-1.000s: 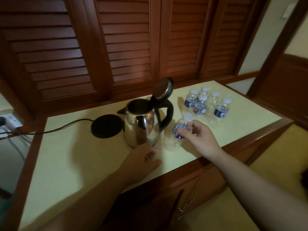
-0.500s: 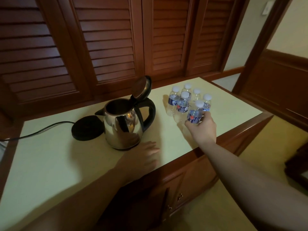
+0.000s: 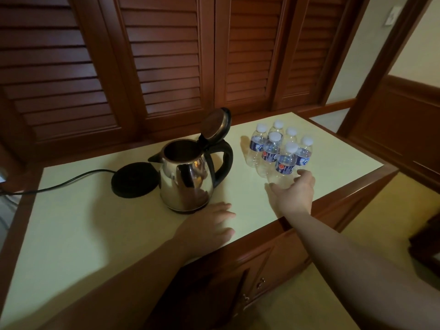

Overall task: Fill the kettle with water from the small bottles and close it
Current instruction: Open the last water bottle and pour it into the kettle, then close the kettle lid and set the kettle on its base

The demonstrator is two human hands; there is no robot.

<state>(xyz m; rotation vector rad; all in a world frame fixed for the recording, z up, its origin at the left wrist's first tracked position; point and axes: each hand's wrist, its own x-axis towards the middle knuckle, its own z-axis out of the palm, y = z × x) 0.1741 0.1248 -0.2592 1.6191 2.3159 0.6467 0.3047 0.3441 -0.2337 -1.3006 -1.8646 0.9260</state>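
Note:
A steel kettle (image 3: 184, 179) with a black handle stands on the pale countertop (image 3: 83, 222), its lid (image 3: 215, 123) tipped up and open. Right of it stands a cluster of several small capped water bottles (image 3: 271, 148) with blue labels. The nearest bottle (image 3: 285, 160) stands upright at the front of the cluster. My right hand (image 3: 291, 194) is just behind its base, thumb and fingers spread loosely around it without clasping it. My left hand (image 3: 207, 225) lies flat on the counter in front of the kettle, holding nothing.
The black kettle base (image 3: 134, 179) sits left of the kettle, its cord (image 3: 62, 184) running off to the left edge. Louvred wooden doors (image 3: 166, 67) rise behind the counter. The counter's wooden front edge (image 3: 333, 206) has cabinet doors below.
My right hand carried the bottle from beside the kettle over to the cluster, set it upright there and loosened its grip. My left hand stayed on the counter.

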